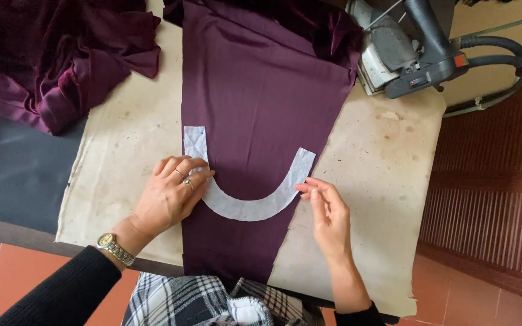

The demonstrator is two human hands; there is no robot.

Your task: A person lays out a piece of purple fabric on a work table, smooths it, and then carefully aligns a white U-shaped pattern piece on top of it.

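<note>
A flat piece of dark purple fabric (261,108) lies spread on a stained cream ironing pad (122,145). On it rests a white U-shaped interfacing piece (252,207). My left hand (170,193), with rings and a wristwatch, presses flat on the left arm of the U. With its fingertips, my right hand (327,214) touches the right arm of the U near the fabric's edge, fingers loosely apart.
A grey steam iron (406,51) with a thick hose (496,60) sits at the far right of the pad. Crumpled purple velvet fabric (55,54) is heaped at the far left. Red tiled floor lies below, a dark ribbed panel to the right.
</note>
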